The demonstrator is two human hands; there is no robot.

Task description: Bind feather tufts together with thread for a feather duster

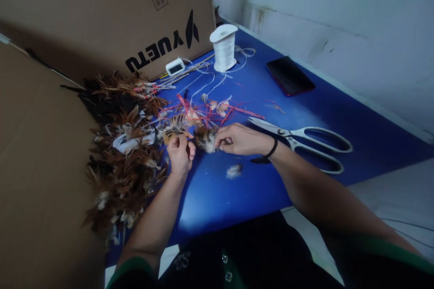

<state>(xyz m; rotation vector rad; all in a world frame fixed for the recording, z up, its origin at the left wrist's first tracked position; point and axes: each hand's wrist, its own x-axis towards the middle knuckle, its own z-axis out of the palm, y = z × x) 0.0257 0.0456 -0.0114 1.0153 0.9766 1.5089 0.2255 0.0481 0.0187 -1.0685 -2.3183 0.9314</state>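
My right hand [239, 139] pinches the fluffy white base of a small bunch of brown and black feathers [206, 139]. Close by on the left, my left hand [181, 152] has its fingers curled together; what lies between them, if anything, is too small to make out. Orange-brown spotted feathers [168, 135] show right at its fingertips. A loose white-grey fluffy feather [233, 171] lies on the blue tabletop [206, 198], below my right hand. Large scissors [288, 133] with pale handles rest beside my right wrist, blades slightly apart.
Heaped brown feathers [125, 176] line the left side. Pink strips [206, 110] tangle beyond my hands. Farther back stand a white ribbon spool [224, 49] and a small white device [175, 67]. A dark phone [290, 75] lies right. Cardboard boxes [101, 18] enclose the left and back.
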